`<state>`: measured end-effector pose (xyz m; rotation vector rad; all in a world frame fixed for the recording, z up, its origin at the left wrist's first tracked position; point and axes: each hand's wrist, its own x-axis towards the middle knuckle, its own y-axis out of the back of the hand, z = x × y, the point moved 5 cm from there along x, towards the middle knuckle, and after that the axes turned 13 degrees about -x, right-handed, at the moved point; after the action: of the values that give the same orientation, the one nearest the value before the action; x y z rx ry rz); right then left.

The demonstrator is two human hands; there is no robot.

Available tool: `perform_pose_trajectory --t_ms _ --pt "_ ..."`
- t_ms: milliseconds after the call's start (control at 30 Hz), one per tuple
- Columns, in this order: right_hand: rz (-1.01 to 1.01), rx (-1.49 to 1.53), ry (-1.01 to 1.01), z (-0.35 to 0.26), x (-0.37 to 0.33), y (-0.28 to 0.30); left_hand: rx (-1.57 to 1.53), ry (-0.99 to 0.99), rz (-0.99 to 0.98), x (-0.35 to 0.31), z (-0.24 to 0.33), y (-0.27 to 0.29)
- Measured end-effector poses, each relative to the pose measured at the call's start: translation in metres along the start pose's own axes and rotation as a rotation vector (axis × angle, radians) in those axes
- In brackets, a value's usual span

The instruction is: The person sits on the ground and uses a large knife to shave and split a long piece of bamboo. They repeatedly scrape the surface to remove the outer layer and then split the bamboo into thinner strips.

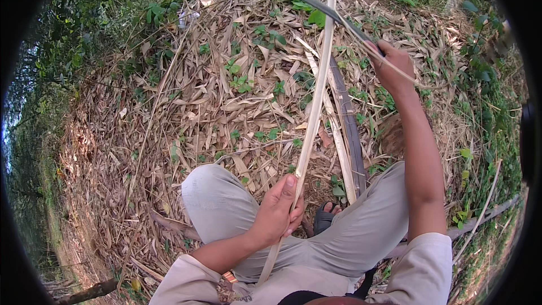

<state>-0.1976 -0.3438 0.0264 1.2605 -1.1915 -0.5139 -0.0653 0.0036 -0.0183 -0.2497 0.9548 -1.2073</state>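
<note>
My left hand [276,209] is closed round a long, pale strip of split bamboo [317,101], low down between my knees. The strip slants up and away past the top edge of the view, and its lower end reaches my lap. At the upper right my right hand [393,69] grips a large knife, its handle mostly hidden in the fist. The dark blade [316,3] points up and left and crosses the strip near its far part. A thin sliver [419,83] runs along the blade and past my right hand.
Beyond my sandalled foot [323,220] lie pale split pieces [341,155] beside a dark grey length of wood or bamboo [351,127]. Dry leaves [226,90] and small green plants cover the ground. A thin branch [485,214] lies at the right; bushes edge the far side.
</note>
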Motion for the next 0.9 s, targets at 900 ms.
perform_pose_trajectory --t_ms 900 --pt "-0.292 -0.042 -0.139 0.062 0.002 -0.06 -0.073 0.309 0.021 0.023 -0.033 0.002"
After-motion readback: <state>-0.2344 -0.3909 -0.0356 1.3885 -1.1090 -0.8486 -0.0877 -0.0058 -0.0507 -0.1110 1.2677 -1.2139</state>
